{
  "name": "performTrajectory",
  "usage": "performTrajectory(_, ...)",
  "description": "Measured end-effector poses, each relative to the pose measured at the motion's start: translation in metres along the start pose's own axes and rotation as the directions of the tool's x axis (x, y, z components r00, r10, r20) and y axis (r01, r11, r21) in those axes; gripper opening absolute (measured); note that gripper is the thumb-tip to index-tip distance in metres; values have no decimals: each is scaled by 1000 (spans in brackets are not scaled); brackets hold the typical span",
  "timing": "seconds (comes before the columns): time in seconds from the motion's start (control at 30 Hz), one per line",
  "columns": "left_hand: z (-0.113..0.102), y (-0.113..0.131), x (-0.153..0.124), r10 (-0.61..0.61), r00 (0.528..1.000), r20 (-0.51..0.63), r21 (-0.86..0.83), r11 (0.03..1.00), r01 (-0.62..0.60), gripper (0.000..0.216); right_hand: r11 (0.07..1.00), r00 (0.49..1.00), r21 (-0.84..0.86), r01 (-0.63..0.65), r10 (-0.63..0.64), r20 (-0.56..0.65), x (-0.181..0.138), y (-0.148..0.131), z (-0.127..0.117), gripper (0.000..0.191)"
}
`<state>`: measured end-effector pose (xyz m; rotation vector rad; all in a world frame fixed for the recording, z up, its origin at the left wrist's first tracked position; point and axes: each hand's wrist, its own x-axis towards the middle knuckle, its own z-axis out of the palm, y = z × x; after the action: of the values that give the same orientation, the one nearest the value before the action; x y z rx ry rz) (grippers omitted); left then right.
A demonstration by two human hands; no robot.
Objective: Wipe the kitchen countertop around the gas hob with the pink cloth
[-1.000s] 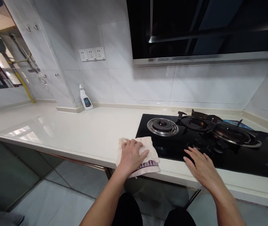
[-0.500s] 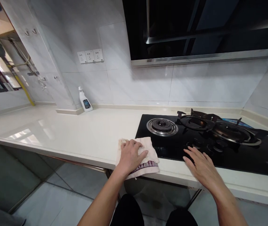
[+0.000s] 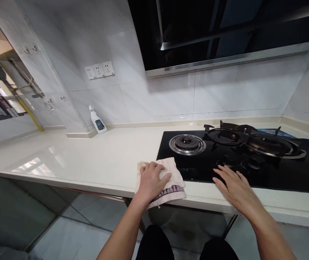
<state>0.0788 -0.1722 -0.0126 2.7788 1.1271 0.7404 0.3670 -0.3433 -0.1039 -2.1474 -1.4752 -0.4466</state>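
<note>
While the cloth [image 3: 172, 175] lies beneath the left hand [image 3: 153, 181], spread over the counter [image 3: 111, 155] and the near corner of the stove [image 3: 201, 168], that hand rests flat and unclenched. Well apart from it, the right hand [image 3: 235, 187] is outstretched near the knobs [image 3: 256, 161]. Ahead, between both hands, sits a burner [image 3: 187, 142]; beyond the left hand, to its left, stands a bottle [image 3: 98, 121].

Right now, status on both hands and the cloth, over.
Left hand spread over cloth. Right hand open at cooktop front edge, holding nothing. Cloth across counter and cooktop corner. Control knobs just beyond right hand.
</note>
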Motion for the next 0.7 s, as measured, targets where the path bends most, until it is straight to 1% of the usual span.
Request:
performTrajectory(0.17, 0, 1, 1, 6, 1000, -13, -1, 1000, -6, 26, 1000, 1000, 8, -2, 2, -3, 1, -1, -1, 59)
performTrajectory(0.37, -2, 3, 1, -9, 1000, -1, -2, 1000, 9, 25, 1000, 1000, 9, -6, 5, 11, 1, -2, -3, 61)
performTrajectory(0.7, -1, 1, 0, 4, 1000, -3, -15, 1000, -4, 26, 1000, 1000, 22, -15, 15, 10, 0, -2, -5, 61)
